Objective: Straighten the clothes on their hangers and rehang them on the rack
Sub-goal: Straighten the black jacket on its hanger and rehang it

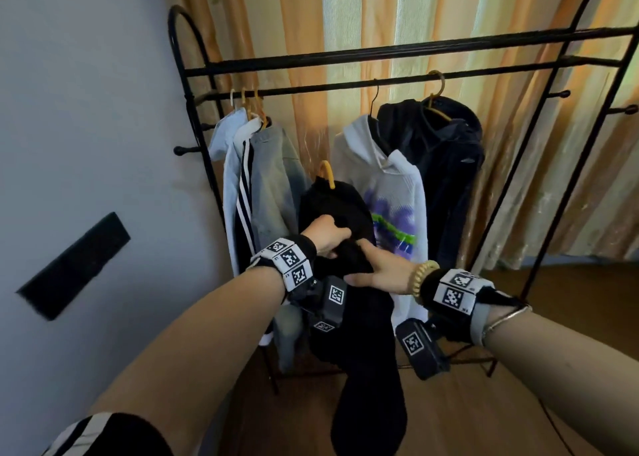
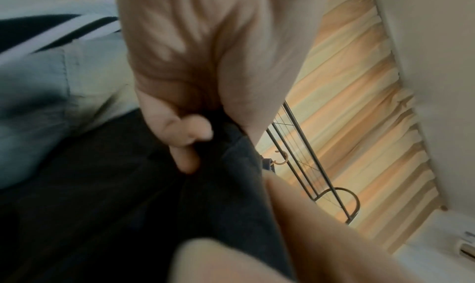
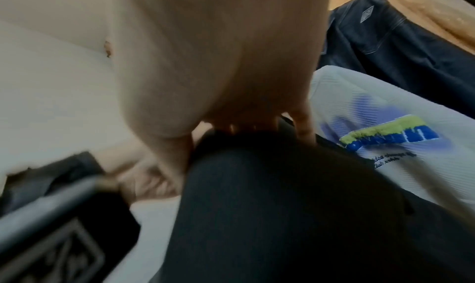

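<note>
A black garment (image 1: 363, 334) hangs from a yellow hanger (image 1: 327, 175) that is off the rail, in front of the rack (image 1: 345, 87). My left hand (image 1: 330, 234) grips a bunch of its fabric just below the shoulder; in the left wrist view the fingers (image 2: 189, 141) curl into the black cloth (image 2: 115, 196). My right hand (image 1: 366, 265) holds the garment from the right, thumb under and fingers over a fold. In the right wrist view my right hand (image 3: 244, 114) digs its fingertips into the black garment (image 3: 282, 206). The hanger's shoulders are hidden under the fabric.
On the rail's left end hang a light blue hoodie (image 1: 226, 165), a black-and-white striped garment (image 1: 244, 193) and a grey denim piece (image 1: 273, 179). To the right hang a white printed hoodie (image 1: 390, 193) and a dark jacket (image 1: 449, 165). Curtains (image 1: 432, 13) are behind, a wall (image 1: 86, 110) to the left.
</note>
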A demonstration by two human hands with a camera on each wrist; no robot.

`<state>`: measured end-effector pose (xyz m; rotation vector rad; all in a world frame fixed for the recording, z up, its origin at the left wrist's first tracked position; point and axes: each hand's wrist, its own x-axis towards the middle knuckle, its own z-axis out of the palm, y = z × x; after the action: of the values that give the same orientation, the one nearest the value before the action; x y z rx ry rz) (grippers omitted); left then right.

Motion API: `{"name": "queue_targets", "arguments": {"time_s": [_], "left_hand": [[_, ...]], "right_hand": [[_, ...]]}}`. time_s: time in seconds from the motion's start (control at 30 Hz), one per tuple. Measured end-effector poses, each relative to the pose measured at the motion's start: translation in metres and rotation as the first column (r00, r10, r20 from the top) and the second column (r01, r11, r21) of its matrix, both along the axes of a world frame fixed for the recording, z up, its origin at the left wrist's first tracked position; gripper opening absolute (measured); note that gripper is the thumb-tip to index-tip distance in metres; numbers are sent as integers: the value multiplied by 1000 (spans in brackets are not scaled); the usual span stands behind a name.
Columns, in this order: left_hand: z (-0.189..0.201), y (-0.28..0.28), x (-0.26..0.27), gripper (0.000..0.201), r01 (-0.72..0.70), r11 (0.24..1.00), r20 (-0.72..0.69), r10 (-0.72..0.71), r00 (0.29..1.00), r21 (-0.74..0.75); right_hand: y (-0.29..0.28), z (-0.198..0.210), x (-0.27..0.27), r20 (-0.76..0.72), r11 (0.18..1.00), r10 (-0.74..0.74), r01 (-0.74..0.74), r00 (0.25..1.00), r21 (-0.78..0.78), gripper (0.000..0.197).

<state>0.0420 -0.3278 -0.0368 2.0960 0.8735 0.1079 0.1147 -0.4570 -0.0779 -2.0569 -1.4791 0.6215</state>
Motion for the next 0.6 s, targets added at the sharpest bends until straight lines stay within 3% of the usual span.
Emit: {"name": "queue_targets", "arguments": {"time_s": [0.1, 0.2, 0.33, 0.43, 0.6], "left_hand": [[-7, 3, -19, 39, 78, 975, -173, -42, 984, 209], [-15, 13, -37, 43, 131, 941, -250, -52, 967, 311], [-15, 21, -58, 30, 111, 890, -226, -10, 974, 442], [-5, 23, -68, 23, 62, 855, -159, 25, 987, 515], [7, 25, -78, 13, 31, 837, -37, -13, 999, 547]], "right_hand": [[-21, 7, 7, -163, 998, -11, 1, 987, -61, 23], [-43, 13, 30, -70, 993, -104, 107, 992, 46, 10], [-61, 16, 65, 16, 959, -259, 255, 966, 124, 26], [-65, 18, 73, 48, 928, -345, 334, 937, 165, 9], [-55, 26, 69, 106, 897, -386, 347, 916, 273, 39]]}}
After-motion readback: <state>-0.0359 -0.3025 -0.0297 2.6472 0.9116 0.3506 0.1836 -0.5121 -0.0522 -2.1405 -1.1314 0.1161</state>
